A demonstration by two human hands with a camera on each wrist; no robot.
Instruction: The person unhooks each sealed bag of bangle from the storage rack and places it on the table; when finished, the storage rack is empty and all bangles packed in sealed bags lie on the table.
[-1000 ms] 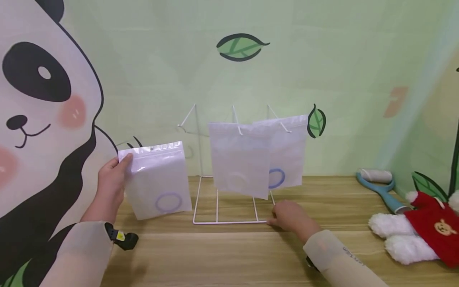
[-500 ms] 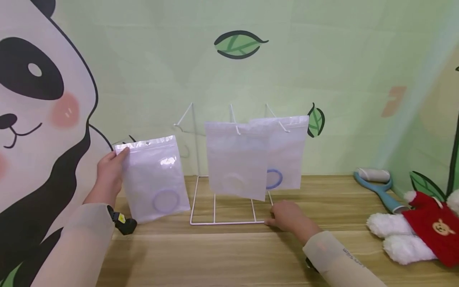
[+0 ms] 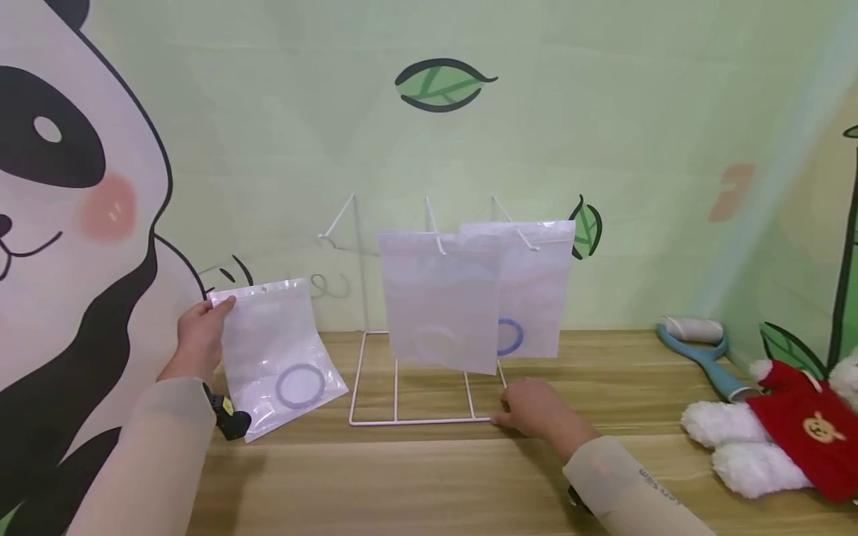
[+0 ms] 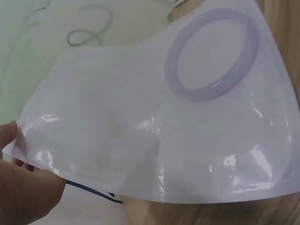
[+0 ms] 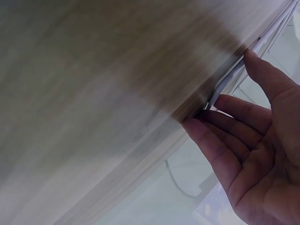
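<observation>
At the left of the head view, my left hand (image 3: 199,339) pinches the upper left corner of a white zip bag (image 3: 258,327). A pale purple bangle (image 4: 172,65) shows through near the bag's lower end, which bends forward by the tabletop. My right hand (image 3: 536,409) grips the front right corner of a white wire display rack (image 3: 422,422), thumb and fingers at the base wire. From the rack's middle hook hangs another white bag (image 3: 436,298), a faint ring in it. Behind it, a third bag (image 3: 539,290) with a blue bangle (image 3: 519,336) hangs on the right hook.
The rack's left hook (image 3: 335,217) carries no bag. On the right lie a blue-handled lint roller (image 3: 710,357) and a white plush toy (image 3: 798,432) in red clothing. A green printed backdrop (image 3: 643,134) stands behind the wooden table (image 3: 402,484).
The bag in my left hand has dropped lower and slightly left, and its lower part now curves forward. My right hand stays at the rack's corner; the view has shifted slightly.
</observation>
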